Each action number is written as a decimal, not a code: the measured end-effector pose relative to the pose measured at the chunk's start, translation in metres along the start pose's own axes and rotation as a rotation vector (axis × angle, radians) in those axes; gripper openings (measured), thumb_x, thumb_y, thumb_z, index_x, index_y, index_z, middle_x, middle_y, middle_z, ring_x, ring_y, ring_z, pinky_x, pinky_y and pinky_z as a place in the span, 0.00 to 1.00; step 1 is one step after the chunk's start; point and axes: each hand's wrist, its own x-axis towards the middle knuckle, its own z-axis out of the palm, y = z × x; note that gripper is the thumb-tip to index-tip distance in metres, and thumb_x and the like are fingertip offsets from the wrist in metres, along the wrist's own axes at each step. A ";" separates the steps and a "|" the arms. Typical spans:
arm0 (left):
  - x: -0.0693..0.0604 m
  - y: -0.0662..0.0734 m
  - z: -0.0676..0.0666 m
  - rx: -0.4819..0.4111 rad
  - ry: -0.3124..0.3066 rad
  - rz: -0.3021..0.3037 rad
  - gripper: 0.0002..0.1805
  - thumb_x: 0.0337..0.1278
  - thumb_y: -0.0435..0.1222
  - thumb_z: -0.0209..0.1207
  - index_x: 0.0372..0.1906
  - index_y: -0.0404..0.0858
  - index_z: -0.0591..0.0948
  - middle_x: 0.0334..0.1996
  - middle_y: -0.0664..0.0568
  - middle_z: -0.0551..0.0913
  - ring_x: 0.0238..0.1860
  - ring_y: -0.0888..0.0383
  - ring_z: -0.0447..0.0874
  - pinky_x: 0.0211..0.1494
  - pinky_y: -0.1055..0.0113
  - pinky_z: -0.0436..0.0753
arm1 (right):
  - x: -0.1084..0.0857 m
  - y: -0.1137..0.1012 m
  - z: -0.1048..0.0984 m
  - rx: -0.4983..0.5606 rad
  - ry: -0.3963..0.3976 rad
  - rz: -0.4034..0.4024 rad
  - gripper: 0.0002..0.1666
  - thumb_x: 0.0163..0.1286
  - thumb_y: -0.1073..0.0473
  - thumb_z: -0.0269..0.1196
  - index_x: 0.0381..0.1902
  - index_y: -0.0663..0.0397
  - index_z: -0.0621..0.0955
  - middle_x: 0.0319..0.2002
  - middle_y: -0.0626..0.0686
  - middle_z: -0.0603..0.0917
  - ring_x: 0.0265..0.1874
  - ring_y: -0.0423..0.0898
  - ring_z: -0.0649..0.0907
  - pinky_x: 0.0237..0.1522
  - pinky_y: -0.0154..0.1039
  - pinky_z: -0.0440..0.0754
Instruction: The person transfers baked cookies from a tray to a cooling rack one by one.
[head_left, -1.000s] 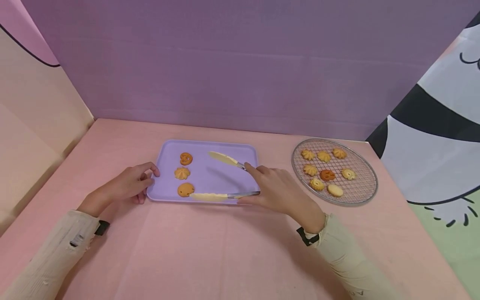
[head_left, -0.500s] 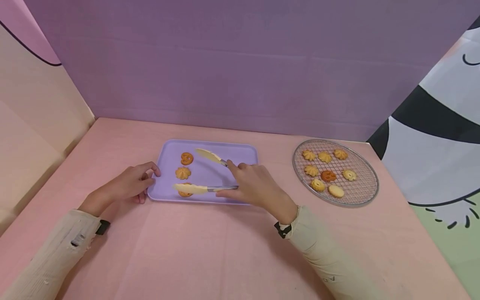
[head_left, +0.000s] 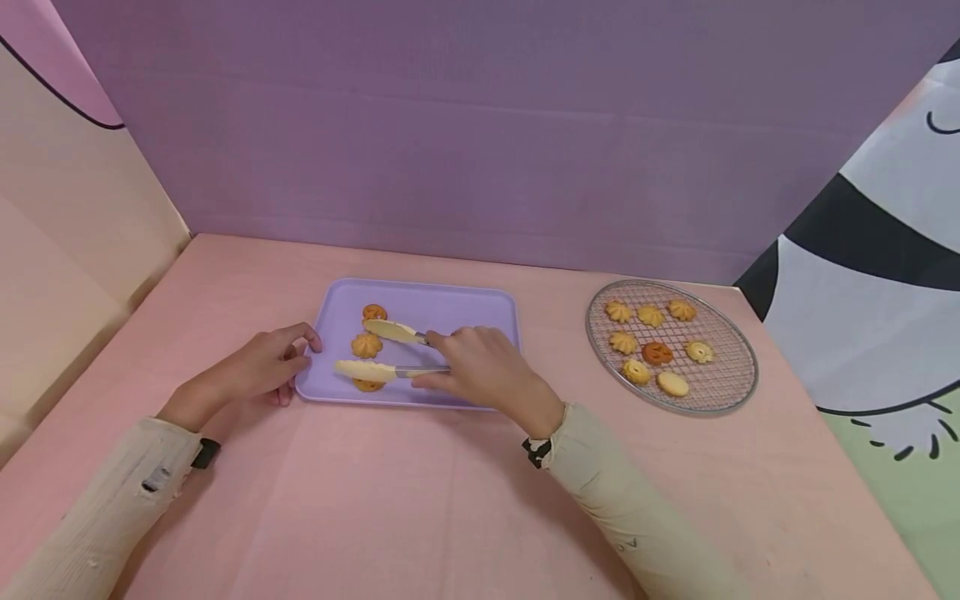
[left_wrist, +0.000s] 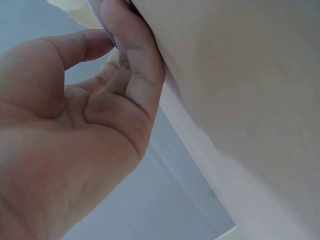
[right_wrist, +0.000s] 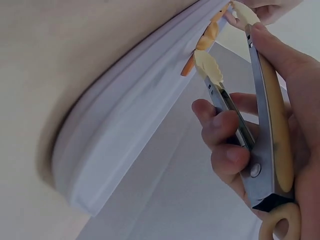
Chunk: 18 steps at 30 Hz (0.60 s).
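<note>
My left hand (head_left: 262,365) pinches the left edge of a lilac tray (head_left: 450,304) between thumb and fingers, as the left wrist view also shows. My right hand (head_left: 487,371) grips metal tongs (right_wrist: 267,120) with cream tips and handles. In the head view the spread tongs lie over the tray, one tip on either side of a flower-shaped cookie (head_left: 367,346). The far tip is by a pretzel-shaped cookie (head_left: 374,312). The near tip partly covers a round cookie (head_left: 367,386). Whether the tips touch the flower-shaped cookie cannot be told.
To the right, a round wire rack (head_left: 723,383) bears several cookies, among them a darker pretzel-shaped cookie (head_left: 657,353) and an oval cookie (head_left: 672,384). A pink cloth (head_left: 375,500) covers the table. Behind it rises a purple wall (head_left: 480,150).
My right hand has moved left with the tongs, and their tips have drawn closer together around the flower-shaped cookie. My left hand has stayed at the tray's edge.
</note>
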 end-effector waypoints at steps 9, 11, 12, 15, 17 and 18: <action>0.003 0.000 0.000 0.006 -0.005 -0.031 0.11 0.71 0.29 0.50 0.54 0.36 0.71 0.22 0.47 0.75 0.17 0.54 0.79 0.21 0.62 0.81 | 0.008 -0.001 -0.001 0.015 -0.032 0.070 0.29 0.64 0.35 0.65 0.47 0.53 0.84 0.18 0.44 0.69 0.16 0.39 0.69 0.15 0.33 0.63; 0.003 0.000 0.000 0.006 -0.002 -0.028 0.11 0.71 0.29 0.50 0.54 0.36 0.71 0.22 0.47 0.75 0.17 0.54 0.79 0.21 0.62 0.81 | 0.009 -0.002 0.000 0.009 -0.040 0.083 0.29 0.64 0.36 0.66 0.50 0.52 0.84 0.19 0.44 0.73 0.17 0.39 0.70 0.15 0.33 0.64; 0.003 0.000 0.000 0.006 -0.002 -0.026 0.11 0.71 0.29 0.50 0.54 0.36 0.71 0.22 0.47 0.75 0.17 0.54 0.79 0.21 0.62 0.81 | 0.009 -0.002 0.000 0.001 -0.042 0.087 0.29 0.64 0.37 0.67 0.51 0.52 0.84 0.20 0.44 0.74 0.17 0.39 0.70 0.15 0.32 0.64; 0.002 0.000 0.000 0.006 0.001 -0.015 0.11 0.70 0.29 0.51 0.54 0.35 0.71 0.21 0.48 0.75 0.16 0.55 0.79 0.20 0.62 0.81 | 0.010 -0.003 0.001 -0.016 -0.038 0.087 0.29 0.64 0.39 0.68 0.54 0.52 0.84 0.24 0.45 0.80 0.17 0.39 0.72 0.16 0.32 0.67; 0.002 -0.001 0.000 0.004 -0.003 -0.015 0.11 0.70 0.29 0.51 0.54 0.35 0.71 0.21 0.48 0.75 0.16 0.55 0.79 0.20 0.62 0.81 | 0.010 -0.004 0.003 -0.027 -0.031 0.082 0.28 0.64 0.39 0.68 0.53 0.51 0.84 0.25 0.46 0.82 0.18 0.40 0.73 0.16 0.33 0.68; 0.001 -0.001 0.000 0.005 -0.004 -0.019 0.11 0.70 0.29 0.51 0.54 0.35 0.71 0.21 0.48 0.75 0.16 0.55 0.79 0.21 0.62 0.81 | 0.010 -0.004 0.003 -0.032 -0.028 0.079 0.28 0.64 0.39 0.68 0.53 0.51 0.84 0.26 0.46 0.82 0.18 0.40 0.73 0.16 0.33 0.69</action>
